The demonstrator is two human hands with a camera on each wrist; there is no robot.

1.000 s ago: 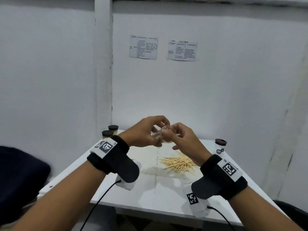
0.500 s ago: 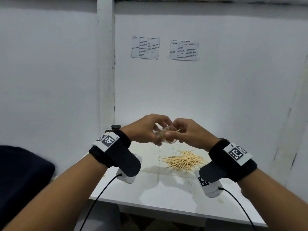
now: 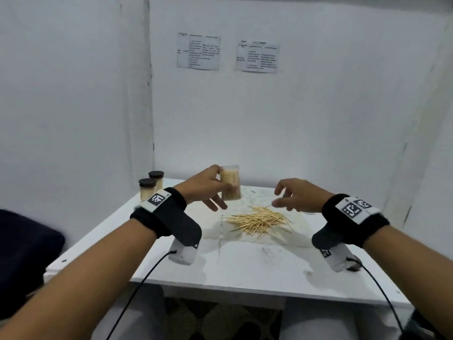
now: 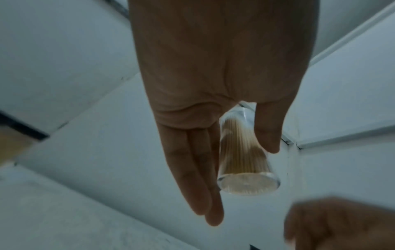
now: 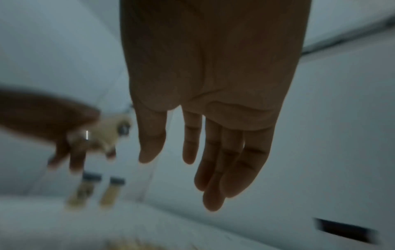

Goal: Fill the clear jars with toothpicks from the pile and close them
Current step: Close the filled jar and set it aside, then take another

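My left hand (image 3: 210, 190) holds a clear jar (image 3: 230, 182) packed with toothpicks, upright and lidless, above the back of the white table (image 3: 245, 268). In the left wrist view the jar (image 4: 243, 157) sits pinched between thumb and fingers. My right hand (image 3: 291, 195) hovers with relaxed fingers, holding nothing, over the right end of the toothpick pile (image 3: 259, 220). In the right wrist view its fingers (image 5: 213, 160) hang straight. Two filled jars with dark lids (image 3: 150, 188) stand at the back left corner.
White walls close in the table on the left, back and right. Two paper sheets (image 3: 198, 51) hang on the back wall. A dark cushion (image 3: 24, 253) lies left of the table. Cables run from both wrist cameras over the front edge.
The hands have parted: my right hand let go and moved right and down over the pile, while my left hand turned the jar upright and keeps hold of it.
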